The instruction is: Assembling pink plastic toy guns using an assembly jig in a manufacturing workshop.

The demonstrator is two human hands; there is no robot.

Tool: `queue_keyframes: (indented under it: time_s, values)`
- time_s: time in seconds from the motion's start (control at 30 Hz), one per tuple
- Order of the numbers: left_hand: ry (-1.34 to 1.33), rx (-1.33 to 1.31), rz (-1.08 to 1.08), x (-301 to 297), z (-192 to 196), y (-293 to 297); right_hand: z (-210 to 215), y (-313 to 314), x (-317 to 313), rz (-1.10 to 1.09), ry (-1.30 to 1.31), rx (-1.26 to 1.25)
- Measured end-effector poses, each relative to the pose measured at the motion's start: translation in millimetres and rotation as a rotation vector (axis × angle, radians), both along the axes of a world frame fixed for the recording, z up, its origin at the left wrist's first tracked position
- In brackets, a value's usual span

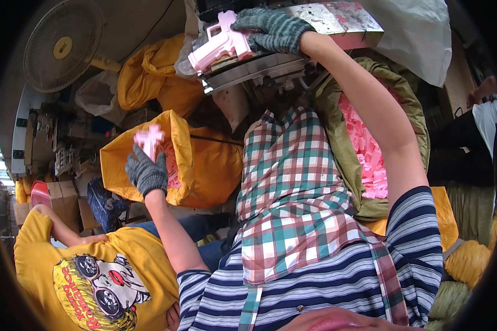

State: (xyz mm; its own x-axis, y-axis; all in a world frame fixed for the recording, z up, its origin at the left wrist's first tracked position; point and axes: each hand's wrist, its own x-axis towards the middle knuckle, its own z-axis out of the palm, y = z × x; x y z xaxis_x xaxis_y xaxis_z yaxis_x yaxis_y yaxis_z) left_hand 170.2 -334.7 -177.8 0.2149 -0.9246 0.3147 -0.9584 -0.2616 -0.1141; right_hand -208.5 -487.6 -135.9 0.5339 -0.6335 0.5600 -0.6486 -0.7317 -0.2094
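In a dark grey knit glove, my left hand (148, 172) is over the mouth of an orange-yellow sack (182, 149). A pink plastic toy pistol (149, 136), slightly blurred, stands up between its thumb and fingers. My right hand (275, 30), in a grey-green striped glove, reaches to the machine (259, 74) at the top. Its fingers are closed on the near side of a second pink toy pistol (221, 43), which lies at the machine's front edge. The glove hides part of that piece.
An olive sack (337, 165) holding many pink plastic parts (364, 154) stands to the right of my checked apron (292, 165). At left, a person in a yellow shirt (94, 265) sits close by. Behind are a fan (63, 47) and another orange sack (154, 77).
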Motion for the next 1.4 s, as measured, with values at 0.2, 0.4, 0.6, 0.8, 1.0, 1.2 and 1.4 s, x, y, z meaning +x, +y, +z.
queue_keyframes:
  time_s: [0.2,0.4,0.6,0.8,1.0,1.2,1.4]
  values:
    - [0.107,0.184,-0.182,-0.9,-35.0,-2.3,-11.3,91.0,-14.7,0.006,-0.432,0.15]
    - [0.509,0.359,-0.349,-65.5,-43.1,-8.1,-123.9,185.5,-124.2,-0.683,-0.281,0.434]
    - [0.543,0.421,-0.47,-92.2,-59.8,-7.7,-199.2,242.4,-263.9,-1.539,0.102,1.003]
    - [0.514,0.548,-0.522,-117.8,-56.1,5.5,-203.1,211.3,-176.6,-0.918,0.231,0.818]
    - [1.065,0.364,-0.865,-146.5,-56.7,21.2,-46.0,204.3,-44.5,-0.412,-0.419,0.446]
    - [2.071,0.717,-0.654,-168.2,-46.5,22.1,-30.6,204.5,0.9,-0.076,-0.72,0.53]
    - [0.678,-0.122,-1.392,-143.8,-52.3,8.4,-25.6,202.6,-17.0,0.112,-0.227,0.383]
